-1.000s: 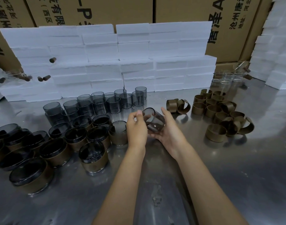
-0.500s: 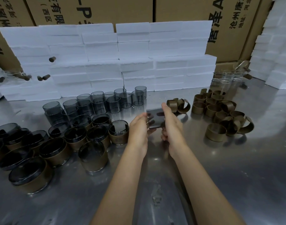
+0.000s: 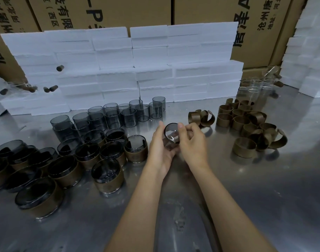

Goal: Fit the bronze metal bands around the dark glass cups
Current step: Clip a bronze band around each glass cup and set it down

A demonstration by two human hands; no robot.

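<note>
A dark glass cup [image 3: 171, 134] lies tilted between my two hands above the metal table, its round thick base turned toward me. My left hand [image 3: 160, 146] cradles it from below and the left. My right hand [image 3: 192, 144] grips its right side with thumb on the rim. No band is on this cup. Bare dark cups [image 3: 117, 115] stand in rows at the back centre. Cups wearing bronze bands [image 3: 107, 177] crowd the left. Loose bronze bands [image 3: 244, 147] are heaped on the right, with another small cluster of bands [image 3: 201, 117] just beyond my right hand.
White foam blocks [image 3: 137, 70] are stacked like a wall behind the cups, with cardboard boxes [image 3: 210, 11] behind them. Clear glass cups [image 3: 255, 88] stand at the far right back, beside more foam blocks [image 3: 308, 60]. The steel table [image 3: 264, 197] shows bare near me.
The cup has been turned in my hands: earlier its side and open mouth showed, now its base faces me. Both hands have shifted slightly around it.
</note>
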